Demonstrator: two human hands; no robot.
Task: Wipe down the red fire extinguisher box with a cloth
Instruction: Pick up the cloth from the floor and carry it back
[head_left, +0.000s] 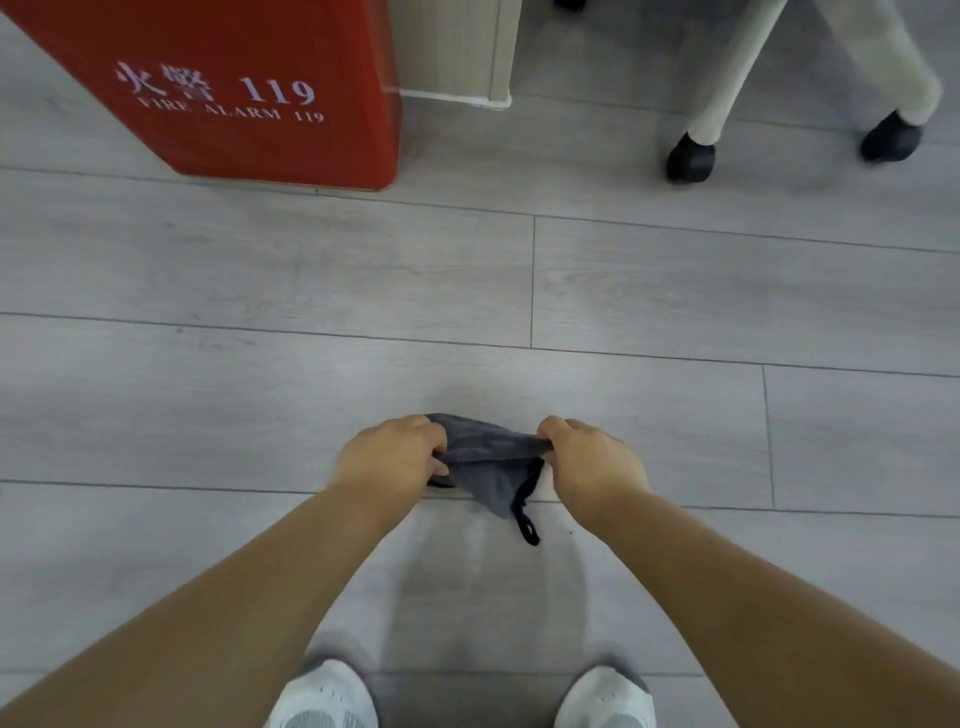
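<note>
The red fire extinguisher box (228, 88) stands on the floor at the upper left, with white "FIRE ALARM 119" lettering on its face. A grey cloth (488, 462) with a dark hanging loop is stretched between my two hands in front of me, well short of the box. My left hand (389, 454) grips the cloth's left end and my right hand (592, 457) grips its right end. A corner of the cloth droops below my hands.
Grey plank floor (675, 291) lies between me and the box. A pale cabinet corner (467, 52) stands right of the box. Another person's legs in light trousers and dark shoes (691, 158) are at the upper right. My white shoes (327, 696) show at the bottom.
</note>
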